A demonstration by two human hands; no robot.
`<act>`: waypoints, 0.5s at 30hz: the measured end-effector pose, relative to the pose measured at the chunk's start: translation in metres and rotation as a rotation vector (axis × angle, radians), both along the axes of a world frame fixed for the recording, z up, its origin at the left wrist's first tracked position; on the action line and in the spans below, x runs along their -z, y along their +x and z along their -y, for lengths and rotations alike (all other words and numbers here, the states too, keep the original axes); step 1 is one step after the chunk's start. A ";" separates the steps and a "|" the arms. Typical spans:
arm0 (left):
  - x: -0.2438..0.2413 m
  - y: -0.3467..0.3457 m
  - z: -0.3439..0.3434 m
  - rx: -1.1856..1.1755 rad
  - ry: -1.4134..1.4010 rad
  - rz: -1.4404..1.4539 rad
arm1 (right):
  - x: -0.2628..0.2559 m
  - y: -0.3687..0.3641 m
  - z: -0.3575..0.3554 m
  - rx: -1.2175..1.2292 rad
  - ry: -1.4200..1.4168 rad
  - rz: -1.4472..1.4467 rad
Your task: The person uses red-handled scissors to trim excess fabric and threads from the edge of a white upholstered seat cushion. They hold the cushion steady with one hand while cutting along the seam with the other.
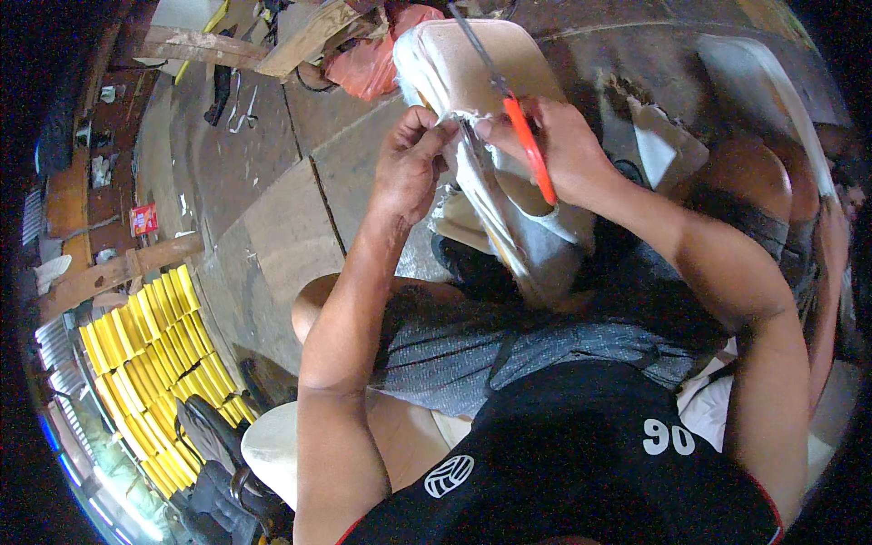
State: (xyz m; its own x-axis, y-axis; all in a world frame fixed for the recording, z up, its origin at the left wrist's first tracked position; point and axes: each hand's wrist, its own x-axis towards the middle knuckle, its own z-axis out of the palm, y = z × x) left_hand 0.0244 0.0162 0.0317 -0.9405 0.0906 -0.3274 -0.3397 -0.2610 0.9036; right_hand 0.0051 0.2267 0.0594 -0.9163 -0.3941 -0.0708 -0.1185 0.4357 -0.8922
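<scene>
My left hand [412, 160] pinches the edge of white fabric [466, 167] along the side of a beige padded cushion or seat part [504, 61]. My right hand [562, 146] is at the same edge, thumb and fingers close to a small dark metal tip between the hands. An orange-handled tool with a long thin metal shaft [528, 150] lies against the right hand's fingers and points up across the cushion; its exact kind is unclear. Frayed white threads stick out between the hands. The cushion's lower end rests near my lap, partly hidden.
An orange-red plastic bag [371, 68] lies beyond the cushion. Scissors [244, 112] and a red packet [144, 220] lie on the board floor at left. Yellow ridged pieces [160, 361] are stacked at lower left. Another person's bare leg [756, 170] and a pale panel [770, 82] are at right.
</scene>
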 end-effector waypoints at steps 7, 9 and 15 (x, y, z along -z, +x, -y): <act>-0.001 -0.003 -0.002 -0.029 0.140 0.041 | -0.011 0.050 -0.007 0.013 -0.527 0.909; -0.001 -0.003 0.001 -0.022 0.143 0.044 | -0.015 0.054 -0.007 -0.021 -0.510 0.944; -0.005 -0.005 -0.001 0.040 0.126 0.016 | -0.017 0.062 -0.007 -0.020 -0.544 1.008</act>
State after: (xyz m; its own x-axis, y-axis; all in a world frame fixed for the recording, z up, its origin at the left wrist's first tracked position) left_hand 0.0192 0.0167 0.0368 -0.9301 0.1695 -0.3260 -0.3663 -0.3582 0.8588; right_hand 0.0668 0.2340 0.0762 -0.5325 -0.6112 -0.5855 0.7553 -0.0310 -0.6546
